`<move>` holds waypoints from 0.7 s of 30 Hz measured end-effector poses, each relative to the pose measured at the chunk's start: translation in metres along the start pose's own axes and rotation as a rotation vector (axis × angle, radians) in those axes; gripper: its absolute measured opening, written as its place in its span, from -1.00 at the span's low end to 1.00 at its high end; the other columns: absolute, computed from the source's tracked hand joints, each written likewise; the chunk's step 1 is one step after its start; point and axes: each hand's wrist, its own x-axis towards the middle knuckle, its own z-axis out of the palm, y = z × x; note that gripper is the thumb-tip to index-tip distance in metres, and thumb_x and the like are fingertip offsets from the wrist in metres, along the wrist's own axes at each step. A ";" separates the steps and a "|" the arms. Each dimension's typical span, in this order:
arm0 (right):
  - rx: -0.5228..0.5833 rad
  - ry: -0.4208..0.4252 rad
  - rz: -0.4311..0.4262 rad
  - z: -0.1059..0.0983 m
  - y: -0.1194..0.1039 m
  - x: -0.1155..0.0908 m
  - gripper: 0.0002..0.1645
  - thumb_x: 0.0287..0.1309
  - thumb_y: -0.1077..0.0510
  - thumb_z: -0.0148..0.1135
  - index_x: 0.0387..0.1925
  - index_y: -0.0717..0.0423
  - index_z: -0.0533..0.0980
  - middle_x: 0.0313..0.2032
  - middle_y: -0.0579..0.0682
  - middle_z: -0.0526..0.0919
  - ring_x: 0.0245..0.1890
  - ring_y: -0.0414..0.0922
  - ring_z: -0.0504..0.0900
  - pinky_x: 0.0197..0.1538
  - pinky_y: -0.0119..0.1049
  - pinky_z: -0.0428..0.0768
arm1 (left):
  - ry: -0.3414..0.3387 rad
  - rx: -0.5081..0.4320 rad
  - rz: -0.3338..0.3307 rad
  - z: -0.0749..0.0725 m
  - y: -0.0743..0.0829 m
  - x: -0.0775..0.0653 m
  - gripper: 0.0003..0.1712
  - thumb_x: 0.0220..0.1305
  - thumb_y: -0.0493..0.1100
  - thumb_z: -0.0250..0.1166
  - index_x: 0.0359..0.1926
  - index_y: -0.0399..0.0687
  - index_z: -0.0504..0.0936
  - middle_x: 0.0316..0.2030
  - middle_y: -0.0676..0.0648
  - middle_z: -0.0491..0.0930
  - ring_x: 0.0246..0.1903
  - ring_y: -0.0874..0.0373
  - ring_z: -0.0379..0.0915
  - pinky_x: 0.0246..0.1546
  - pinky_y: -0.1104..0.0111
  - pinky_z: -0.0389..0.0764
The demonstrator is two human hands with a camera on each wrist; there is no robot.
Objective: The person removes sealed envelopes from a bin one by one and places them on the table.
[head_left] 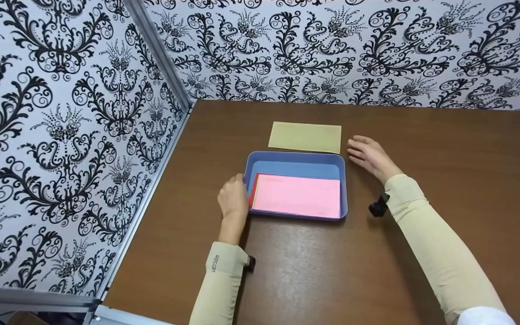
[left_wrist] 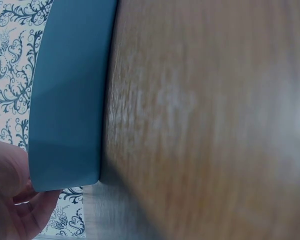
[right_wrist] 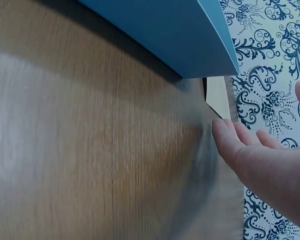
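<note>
A shallow blue plastic tray [head_left: 297, 168] lies on the table with a flat pink paper rectangle [head_left: 298, 196] inside, along its near side. A red edge [head_left: 253, 192] peeks out from under the pink paper at the left. My left hand [head_left: 234, 197] grips the tray's left side, thumb and curled fingers around its wall in the left wrist view. Just behind the tray lies a pale yellow paper rectangle [head_left: 306, 138]. To its right, my right hand [head_left: 370, 155] is held with relaxed fingers, holding nothing, fingertips near the yellow paper's right edge.
The brown wooden table [head_left: 458, 171] extends to both sides of the tray. Patterned black-and-white panels [head_left: 332, 54] stand at the back and left, joined by a grey metal post [head_left: 165, 58]. A dark wrist camera [head_left: 378, 206] hangs below the right sleeve.
</note>
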 end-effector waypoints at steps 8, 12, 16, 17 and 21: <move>0.044 -0.008 -0.016 0.000 0.002 -0.004 -0.11 0.45 0.05 0.03 0.55 0.20 -0.19 -0.11 -0.30 0.47 0.49 0.04 0.15 0.55 -0.12 0.15 | 0.033 0.026 -0.002 0.001 0.001 -0.001 -0.75 0.23 -0.25 0.33 -0.05 -0.04 0.72 -0.17 -0.10 0.76 -0.19 -0.19 0.71 -0.22 -0.01 0.69; 0.043 -0.008 -0.020 0.000 0.002 -0.006 -0.11 0.43 0.04 0.07 0.55 0.20 -0.15 -0.10 -0.29 0.48 0.46 0.02 0.21 0.55 -0.13 0.17 | 0.045 0.029 0.004 0.002 0.000 -0.001 -0.76 0.24 -0.23 0.33 -0.06 -0.04 0.72 -0.18 -0.11 0.77 -0.20 -0.19 0.71 -0.24 -0.02 0.69; 0.044 -0.013 -0.025 0.000 0.002 -0.007 -0.13 0.44 0.04 0.06 0.54 0.20 -0.13 -0.09 -0.29 0.48 0.46 0.03 0.21 0.55 -0.12 0.17 | 0.043 0.027 0.006 0.002 0.000 -0.001 -0.76 0.23 -0.23 0.34 -0.06 -0.05 0.72 -0.17 -0.11 0.77 -0.20 -0.18 0.72 -0.23 -0.02 0.69; 0.045 -0.014 -0.026 0.001 0.002 -0.007 -0.14 0.44 0.05 0.05 0.54 0.20 -0.13 -0.09 -0.28 0.48 0.46 0.04 0.20 0.55 -0.11 0.16 | 0.040 0.026 0.006 0.002 0.000 -0.001 -0.76 0.23 -0.23 0.35 -0.06 -0.05 0.72 -0.16 -0.11 0.77 -0.19 -0.18 0.72 -0.23 -0.01 0.69; 0.043 -0.023 -0.033 0.001 0.002 -0.008 -0.12 0.45 0.05 0.04 0.55 0.22 -0.16 -0.07 -0.27 0.47 0.46 0.04 0.20 0.55 -0.09 0.15 | 0.026 0.024 0.000 0.002 0.000 -0.001 -0.75 0.23 -0.23 0.35 -0.05 -0.05 0.71 -0.15 -0.11 0.77 -0.18 -0.19 0.71 -0.21 -0.02 0.69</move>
